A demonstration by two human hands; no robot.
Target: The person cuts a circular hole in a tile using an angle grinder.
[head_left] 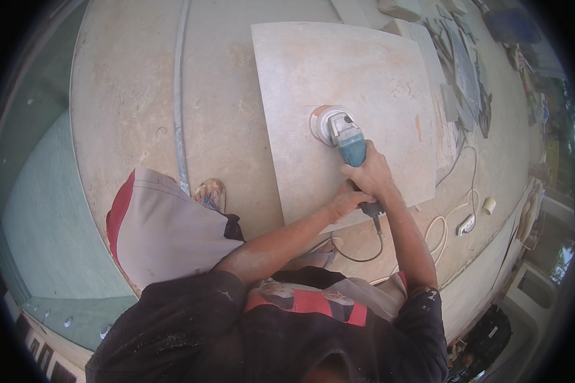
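Observation:
An angle grinder point(352, 150) with a teal body and grey metal head lies over a large pale tile point(358, 64). Its round disc point(324, 126) is against the tile surface, beside a curved reddish-brown patch. My right hand point(372, 173) wraps around the teal body. Behind it, my left hand point(349, 202) is closed on the dark rear end, where the cord point(381, 236) comes out. Some fingers of both hands are hidden beneath the tool.
A white power strip point(466, 225) and looped cables lie right of the tile, near a small cream cylinder point(489, 205). Broken tile pieces point(460, 64) are piled at the far right. A long grey bar point(180, 96) crosses the floor left of the tile. My foot point(211, 194) is near it.

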